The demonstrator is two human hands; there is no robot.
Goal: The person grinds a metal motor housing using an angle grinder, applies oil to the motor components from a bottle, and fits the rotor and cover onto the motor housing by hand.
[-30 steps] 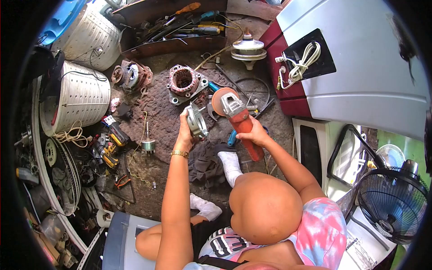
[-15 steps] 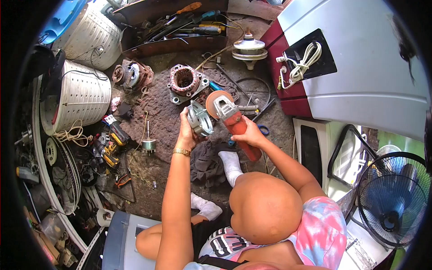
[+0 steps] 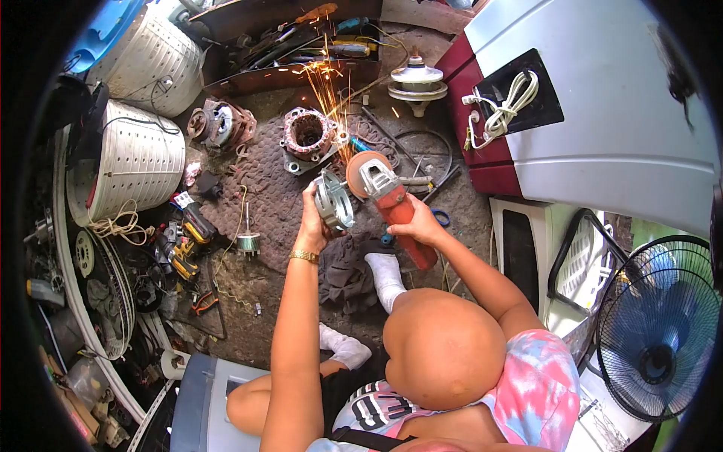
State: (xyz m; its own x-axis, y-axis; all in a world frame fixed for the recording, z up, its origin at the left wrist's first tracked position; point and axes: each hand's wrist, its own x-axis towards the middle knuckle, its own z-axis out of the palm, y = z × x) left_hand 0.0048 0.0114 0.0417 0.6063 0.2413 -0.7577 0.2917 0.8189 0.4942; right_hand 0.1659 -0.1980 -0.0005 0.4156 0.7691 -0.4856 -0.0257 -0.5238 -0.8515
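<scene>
My left hand [image 3: 312, 218] is wrapped round a silver slotted metal cover [image 3: 334, 203], likely a motor end cover, and holds it up above the floor. A red angle grinder [image 3: 397, 207] is gripped by its body in my right hand [image 3: 419, 225]. Its orange-brown disc [image 3: 364, 172] meets the upper right edge of the cover. From that contact, bright sparks [image 3: 329, 87] shoot up and away toward the toolbox. Just beyond my hands, a rusty motor housing [image 3: 292, 134] stands on a dirty quilted cloth [image 3: 260, 177].
A metal toolbox [image 3: 294, 77] full of screwdrivers lies at the back. White perforated drums [image 3: 147, 162] and yellow-black power drills [image 3: 198, 223] are at left. A white-and-maroon appliance [image 3: 587, 128] with a coiled cord fills the right, above a black fan [image 3: 657, 324]. A dark rag [image 3: 348, 280] lies near my foot.
Sparks now fly from the disc, where none showed before. The disc and the cover have come together, with only small shifts of both hands.
</scene>
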